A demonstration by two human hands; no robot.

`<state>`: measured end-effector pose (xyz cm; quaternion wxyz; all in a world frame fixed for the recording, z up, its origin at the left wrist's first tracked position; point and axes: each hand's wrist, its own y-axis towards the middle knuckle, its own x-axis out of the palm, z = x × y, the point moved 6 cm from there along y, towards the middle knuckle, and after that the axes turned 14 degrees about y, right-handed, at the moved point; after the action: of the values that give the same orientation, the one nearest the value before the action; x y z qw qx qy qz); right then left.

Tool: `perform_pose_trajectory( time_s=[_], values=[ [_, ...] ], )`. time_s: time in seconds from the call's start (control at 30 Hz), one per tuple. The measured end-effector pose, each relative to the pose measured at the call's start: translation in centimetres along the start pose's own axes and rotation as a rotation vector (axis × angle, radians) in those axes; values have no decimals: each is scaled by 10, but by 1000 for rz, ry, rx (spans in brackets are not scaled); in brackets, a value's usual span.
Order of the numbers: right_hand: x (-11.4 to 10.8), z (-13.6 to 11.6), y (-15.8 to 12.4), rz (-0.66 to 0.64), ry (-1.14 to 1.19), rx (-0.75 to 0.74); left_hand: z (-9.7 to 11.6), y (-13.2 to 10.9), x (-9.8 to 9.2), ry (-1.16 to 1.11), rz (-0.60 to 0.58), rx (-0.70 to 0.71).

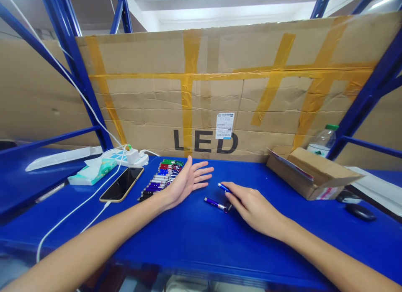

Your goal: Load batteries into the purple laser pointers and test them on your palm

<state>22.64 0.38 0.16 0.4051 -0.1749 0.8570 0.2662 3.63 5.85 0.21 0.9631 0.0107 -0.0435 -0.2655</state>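
Observation:
Fingers spread and holding nothing, my left hand (187, 181) hovers at the right side of a row of small metal pen-like lights (161, 179). That row runs from green and red through blue and silver to purple and black, with cords at the right ends. My right hand (248, 200) pinches a blue pen-like light (223, 187) between thumb and fingers, its tip pointing left. Just below that tip, a purple pen-like light (215, 203) lies on the blue table (188, 242). A small dark piece by my right thumb is partly hidden.
A phone (122, 184) with a white cable, a tissue pack (92, 171) and a power strip (138, 158) lie at the left. On the right are an opened cardboard box (309, 175), a bottle (325, 139) and a black mouse (360, 212). Taped cardboard (150, 103) walls the back.

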Motion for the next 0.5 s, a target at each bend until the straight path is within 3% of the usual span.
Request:
perform_pose_trajectory(
  time_s=[0.5],
  values=[
    [4, 3, 0, -25, -11, 35, -2, 0, 0, 7, -8, -2]
  ],
)
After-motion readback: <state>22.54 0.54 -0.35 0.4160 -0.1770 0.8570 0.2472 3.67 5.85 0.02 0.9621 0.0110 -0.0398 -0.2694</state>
